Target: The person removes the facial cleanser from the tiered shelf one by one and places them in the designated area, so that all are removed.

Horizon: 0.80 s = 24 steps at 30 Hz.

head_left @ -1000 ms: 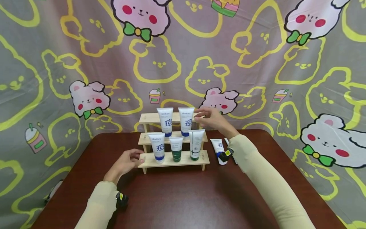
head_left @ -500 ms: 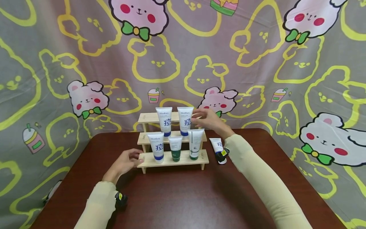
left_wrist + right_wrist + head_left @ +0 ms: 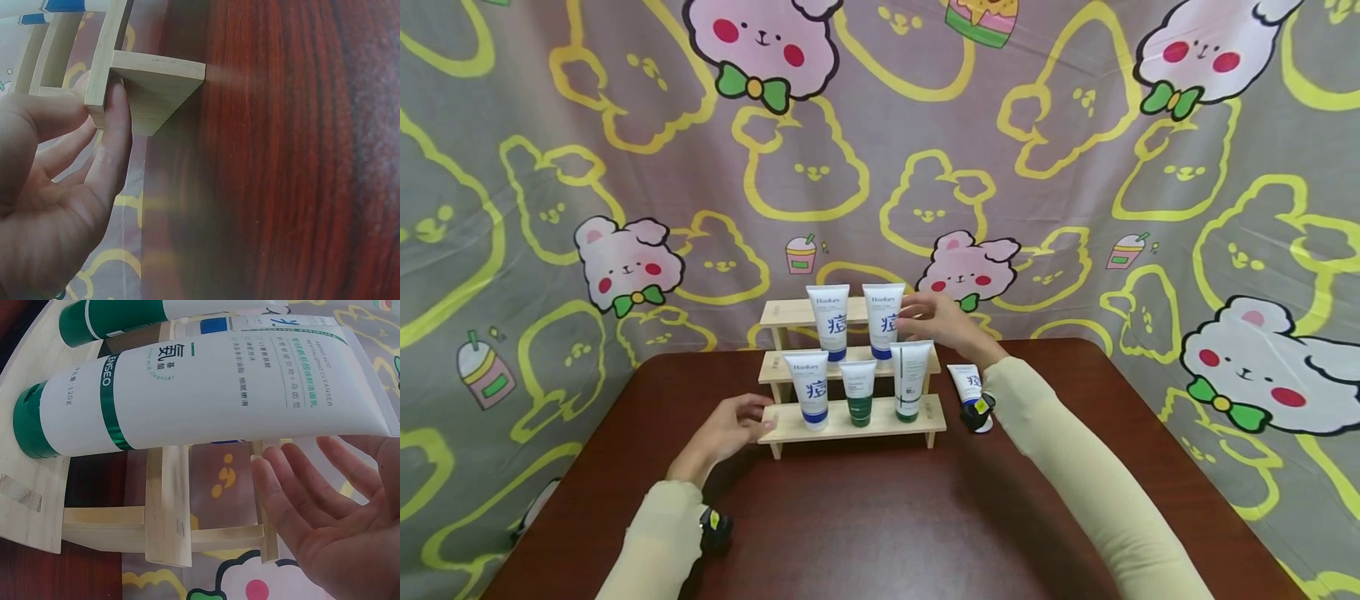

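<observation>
My left hand (image 3: 726, 431) pinches the left end of the bottom shelf of a three-tier wooden stand (image 3: 785, 313); the left wrist view shows its fingers (image 3: 114, 134) above and below the board. My right hand (image 3: 945, 323) is at the right edge of a white-and-blue tube (image 3: 882, 333) on the middle tier, its fingertips touching or nearly so. In the right wrist view a white-and-green cleanser tube (image 3: 206, 387) hides the contact, while several loosely bent fingers (image 3: 300, 494) show. Another white-and-blue tube (image 3: 827, 325) stands to the left on that tier.
On the bottom tier stand a white-and-blue tube (image 3: 807, 387), a small white-and-green tube (image 3: 859, 383) and a taller cleanser tube (image 3: 911, 379). Another tube (image 3: 964, 382) lies on the brown table (image 3: 850, 517), partly behind the right wrist. A patterned cloth (image 3: 865, 183) hangs behind.
My right hand has shifted slightly left, closer to the right tube on the middle tier. A second lying tube is now hidden behind the right sleeve. The left hand stays on the stand.
</observation>
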Motion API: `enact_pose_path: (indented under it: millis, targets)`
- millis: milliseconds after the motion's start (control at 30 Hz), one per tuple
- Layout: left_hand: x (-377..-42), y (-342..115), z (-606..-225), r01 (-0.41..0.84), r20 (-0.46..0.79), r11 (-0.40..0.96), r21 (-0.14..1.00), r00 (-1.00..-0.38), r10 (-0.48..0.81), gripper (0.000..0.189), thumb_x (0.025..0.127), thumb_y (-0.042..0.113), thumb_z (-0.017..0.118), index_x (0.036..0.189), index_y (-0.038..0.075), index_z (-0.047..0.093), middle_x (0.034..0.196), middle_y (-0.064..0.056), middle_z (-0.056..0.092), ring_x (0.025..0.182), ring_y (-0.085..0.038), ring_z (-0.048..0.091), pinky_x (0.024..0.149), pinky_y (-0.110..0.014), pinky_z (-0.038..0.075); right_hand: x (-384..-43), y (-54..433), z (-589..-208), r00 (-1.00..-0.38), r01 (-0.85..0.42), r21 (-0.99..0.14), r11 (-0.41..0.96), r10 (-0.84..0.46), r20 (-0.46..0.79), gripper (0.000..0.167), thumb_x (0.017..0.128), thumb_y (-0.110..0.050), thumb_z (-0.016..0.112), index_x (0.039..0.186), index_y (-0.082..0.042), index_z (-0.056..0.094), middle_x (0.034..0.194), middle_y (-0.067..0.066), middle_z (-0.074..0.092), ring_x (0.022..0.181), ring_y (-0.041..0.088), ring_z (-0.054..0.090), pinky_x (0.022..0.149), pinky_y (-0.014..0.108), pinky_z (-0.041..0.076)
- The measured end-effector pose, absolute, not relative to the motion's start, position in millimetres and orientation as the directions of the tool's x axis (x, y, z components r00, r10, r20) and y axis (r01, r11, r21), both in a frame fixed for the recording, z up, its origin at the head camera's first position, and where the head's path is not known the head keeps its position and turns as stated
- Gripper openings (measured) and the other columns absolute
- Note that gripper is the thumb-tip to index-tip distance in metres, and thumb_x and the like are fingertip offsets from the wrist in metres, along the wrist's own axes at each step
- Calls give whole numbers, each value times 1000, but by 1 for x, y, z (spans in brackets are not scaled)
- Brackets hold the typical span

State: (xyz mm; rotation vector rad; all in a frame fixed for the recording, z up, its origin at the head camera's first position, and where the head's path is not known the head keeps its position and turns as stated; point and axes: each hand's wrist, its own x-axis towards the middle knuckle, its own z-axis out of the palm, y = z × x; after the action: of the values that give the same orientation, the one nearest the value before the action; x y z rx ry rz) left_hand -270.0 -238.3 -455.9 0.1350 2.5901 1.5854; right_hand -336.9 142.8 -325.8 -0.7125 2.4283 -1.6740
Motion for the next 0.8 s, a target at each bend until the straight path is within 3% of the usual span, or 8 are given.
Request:
enact_pose_path:
  millis: [333,567,800]
  targets:
    - [-270,-238,-457,19,-42,445,895,-991,126,42,91,3,73,129,-4,58,112,-18,61,91,-24,64,75,-35,55,-339,140,-327,-893,-285,-918,276,-425,149,47,94,-13,73,135,0,55,125,20,61,108,40,63,84,40,55]
    - [-269,-238,-456,27,-36,439,898,-990,133,41,91,1,72,129,-5,58,113,-19,60,92,-24,64,74,-35,55,-345,139,-331,-888,-318,-894,316,-430,163,45,91,-12,76,131,0,59,122,19,63,107,31,64,84,38,55]
    - [-268,-238,-456,39,-29,436,899,-989,148,42,90,2,73,128,-6,57,112,-20,60,91,-25,64,73,-34,55,-347,136,-336,-877,-345,-894,285,-436,200,40,90,-8,76,126,1,62,118,17,64,106,30,65,87,39,54]
